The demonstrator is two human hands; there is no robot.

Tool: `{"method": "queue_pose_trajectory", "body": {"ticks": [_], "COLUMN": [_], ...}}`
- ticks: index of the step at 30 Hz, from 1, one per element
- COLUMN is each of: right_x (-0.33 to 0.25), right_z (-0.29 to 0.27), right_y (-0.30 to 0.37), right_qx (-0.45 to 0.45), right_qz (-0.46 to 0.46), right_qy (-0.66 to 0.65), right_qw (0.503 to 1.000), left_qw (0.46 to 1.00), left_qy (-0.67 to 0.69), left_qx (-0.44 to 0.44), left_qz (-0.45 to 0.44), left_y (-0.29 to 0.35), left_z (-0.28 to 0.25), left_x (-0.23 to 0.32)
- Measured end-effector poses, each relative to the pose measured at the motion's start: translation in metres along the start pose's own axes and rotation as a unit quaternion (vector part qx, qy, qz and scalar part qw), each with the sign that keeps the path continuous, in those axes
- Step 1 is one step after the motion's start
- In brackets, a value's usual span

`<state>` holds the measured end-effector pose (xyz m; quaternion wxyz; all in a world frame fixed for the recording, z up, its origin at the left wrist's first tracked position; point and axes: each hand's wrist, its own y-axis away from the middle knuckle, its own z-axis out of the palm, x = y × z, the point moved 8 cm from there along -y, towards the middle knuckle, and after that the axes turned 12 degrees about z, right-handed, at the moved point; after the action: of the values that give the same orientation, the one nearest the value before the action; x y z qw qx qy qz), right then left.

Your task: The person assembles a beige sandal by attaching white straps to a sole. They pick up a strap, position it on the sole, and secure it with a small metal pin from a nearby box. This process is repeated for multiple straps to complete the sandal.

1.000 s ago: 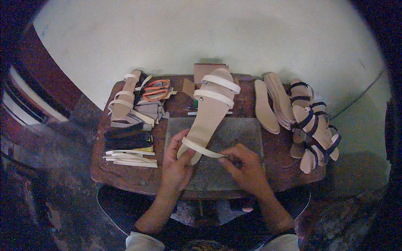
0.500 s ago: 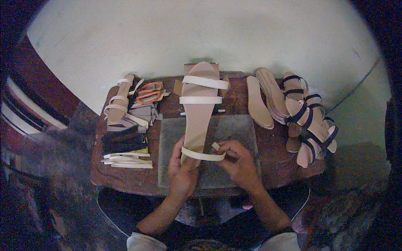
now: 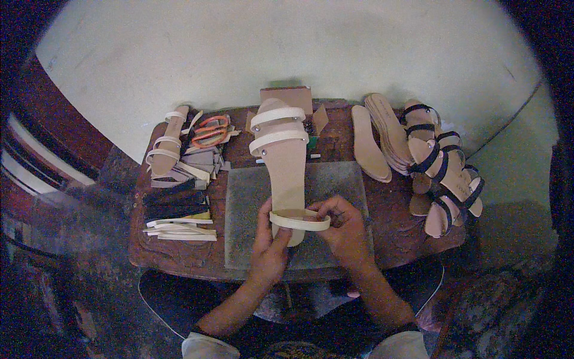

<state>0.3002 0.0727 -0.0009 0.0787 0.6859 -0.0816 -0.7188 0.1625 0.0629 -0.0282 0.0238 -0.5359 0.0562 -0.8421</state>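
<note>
A beige sandal sole point(image 3: 287, 167) with two cream straps across its far end lies lengthwise over a grey stone slab point(image 3: 245, 209). A third cream strap point(image 3: 299, 222) loops across its near end. My left hand point(image 3: 269, 251) grips the sole's near end and the strap's left side. My right hand point(image 3: 344, 230) pinches the strap's right end against the sole's edge. Both hands sit over the slab, near the table's front edge.
On the brown wooden table point(image 3: 179, 257) lie stacked dark and cream strips point(image 3: 176, 209), a finished cream sandal point(image 3: 167, 143), orange-handled scissors point(image 3: 209, 128), a cardboard piece point(image 3: 287, 96), stacked plain soles point(image 3: 382, 134) and several dark-strapped sandals point(image 3: 445, 173) at the right.
The sandal has swung from a slant to straight, toe pointing away. The strap, loose and held out to the right before, now wraps across the near end between both hands.
</note>
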Motion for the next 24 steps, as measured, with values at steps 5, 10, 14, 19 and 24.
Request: {"method": "queue_pose_trajectory", "body": {"ticks": [5,10,14,19,24], "right_x": [-0.01,-0.006,0.003,-0.003,0.0], "right_z": [-0.012,-0.007,-0.012,-0.011,-0.013], "right_y": [-0.002,-0.006,-0.008,-0.011,-0.014], "right_qx": [0.012,-0.091,-0.012,-0.024,-0.002], "right_qz": [-0.029,-0.043,0.036,0.005,-0.017], "right_qy": [0.037,0.039,0.032,0.036,0.069], "right_qw": [0.999,0.994,0.999,0.999,0.997], "left_qw": [0.993,0.993,0.988,0.989,0.984], "left_qy": [0.017,0.085,-0.103,-0.124,-0.171], "left_qx": [-0.112,0.0,0.031,0.031,0.015], "left_qz": [0.028,-0.087,-0.114,-0.072,-0.048], "left_y": [-0.002,-0.012,-0.012,-0.014,-0.017], "left_z": [0.009,-0.013,-0.025,-0.018,-0.02], "left_x": [0.002,-0.003,0.01,0.021,0.027]}}
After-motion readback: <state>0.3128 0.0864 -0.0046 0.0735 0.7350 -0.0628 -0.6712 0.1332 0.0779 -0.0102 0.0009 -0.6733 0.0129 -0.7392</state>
